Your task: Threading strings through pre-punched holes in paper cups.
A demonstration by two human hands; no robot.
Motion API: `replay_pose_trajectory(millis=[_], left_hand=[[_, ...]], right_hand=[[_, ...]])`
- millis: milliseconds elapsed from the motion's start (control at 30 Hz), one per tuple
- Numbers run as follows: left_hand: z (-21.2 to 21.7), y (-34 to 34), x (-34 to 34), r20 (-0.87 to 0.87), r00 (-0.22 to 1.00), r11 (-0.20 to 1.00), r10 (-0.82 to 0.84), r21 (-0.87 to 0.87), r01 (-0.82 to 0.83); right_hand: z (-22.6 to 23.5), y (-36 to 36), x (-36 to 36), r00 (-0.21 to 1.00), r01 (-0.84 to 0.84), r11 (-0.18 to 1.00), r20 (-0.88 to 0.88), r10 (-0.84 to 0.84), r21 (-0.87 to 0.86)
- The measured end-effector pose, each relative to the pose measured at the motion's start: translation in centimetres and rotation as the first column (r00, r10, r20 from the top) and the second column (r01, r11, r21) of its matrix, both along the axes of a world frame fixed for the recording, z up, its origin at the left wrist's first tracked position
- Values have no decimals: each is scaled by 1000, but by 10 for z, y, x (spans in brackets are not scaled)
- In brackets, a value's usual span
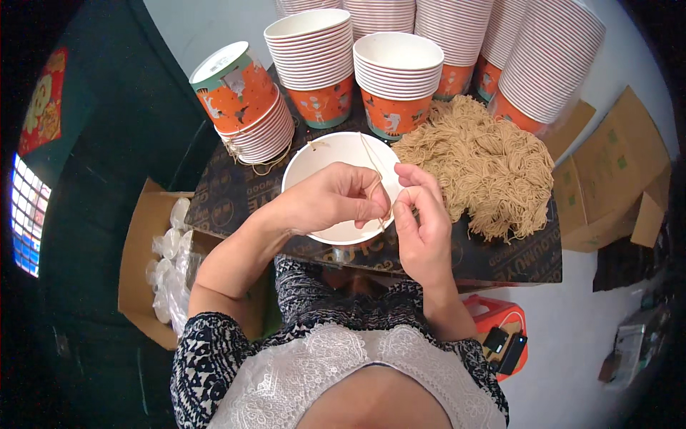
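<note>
A paper bucket (296, 174) with a white inside stands near the table's front edge, its mouth facing up. Above it my two hands meet, fingertips almost touching. My left hand (332, 196) is closed in a pinch on a thin tan string (370, 154), part of which loops up over the bucket's far rim. My right hand (425, 225) pinches the same string close to the left fingertips; its exact grip is partly hidden. Just right of the bucket lies a large heap of tan strings (493, 168).
Behind stand several tall stacks of orange printed paper buckets (396, 114). An upside-down stack (239, 93) with strings around its rims is at the left. Cardboard boxes (614, 171) stand right, and a carton of clear plastic lids (168, 268) lower left. A red stool (511, 314) is below right.
</note>
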State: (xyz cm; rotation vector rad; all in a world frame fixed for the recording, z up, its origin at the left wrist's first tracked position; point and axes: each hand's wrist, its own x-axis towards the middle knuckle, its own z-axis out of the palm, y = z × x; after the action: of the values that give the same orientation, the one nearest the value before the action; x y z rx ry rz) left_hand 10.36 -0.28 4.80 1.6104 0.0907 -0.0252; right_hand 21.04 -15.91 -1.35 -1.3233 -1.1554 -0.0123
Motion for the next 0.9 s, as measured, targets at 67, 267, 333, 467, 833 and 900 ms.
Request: replay_pose_trajectory(millis=[67, 267, 333, 467, 833, 900], left_hand=[[0, 0, 0, 4, 1000, 1000, -14, 8, 14], [6, -4, 1, 20, 1000, 1000, -22, 14, 22], [4, -5, 1, 51, 998, 999, -34, 12, 34], [3, -4, 1, 56, 998, 999, -21, 27, 19], [1, -6, 2, 82, 994, 987, 78, 133, -89], [0, -8, 1, 114, 989, 986, 92, 130, -107]], right_hand=[[2, -1, -1, 993, -56, 998, -101, 55, -2], [1, -2, 1, 981, -120, 993, -155, 117, -5], [0, -2, 2, 975, -142, 990, -173, 142, 10], [-1, -1, 2, 971, -164, 986, -173, 166, 23], [1, -10, 5, 992, 125, 990, 44, -122, -58], [6, -11, 4, 988, 137, 986, 80, -129, -96]])
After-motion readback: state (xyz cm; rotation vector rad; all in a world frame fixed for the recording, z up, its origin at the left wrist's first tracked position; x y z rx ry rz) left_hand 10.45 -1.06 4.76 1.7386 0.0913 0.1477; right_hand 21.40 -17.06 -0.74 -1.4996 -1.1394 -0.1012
